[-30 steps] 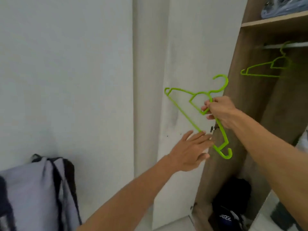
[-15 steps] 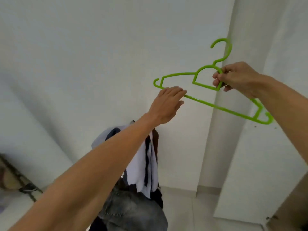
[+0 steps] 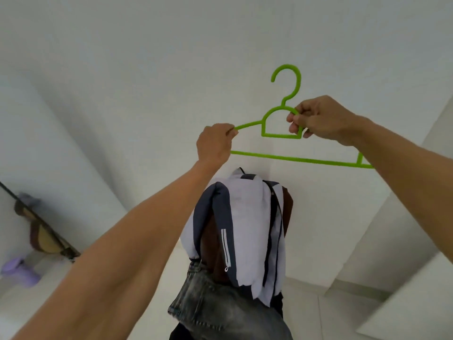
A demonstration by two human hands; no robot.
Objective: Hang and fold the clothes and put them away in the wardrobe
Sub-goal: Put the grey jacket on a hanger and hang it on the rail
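Note:
A bright green plastic hanger [image 3: 294,159] is held up in front of a white wall, hook upward. My right hand [image 3: 318,119] pinches its inner loop just below the hook. My left hand [image 3: 215,143] grips the hanger's left shoulder end. Below the hanger a pile of clothes stands draped over something: a white and navy jacket [image 3: 247,217] with a zip, a brown garment [image 3: 210,241] under it, and grey washed jeans [image 3: 220,310] at the bottom.
White walls fill the view, with a white panel [image 3: 404,303] at the lower right. A mirror edge [image 3: 41,229] leans at the far left, with a lilac container [image 3: 19,271] on the floor next to it.
The view has swung from the wardrobe to the clothes pile. The hanger has turned level with its hook up, and my left hand has taken hold of its left end.

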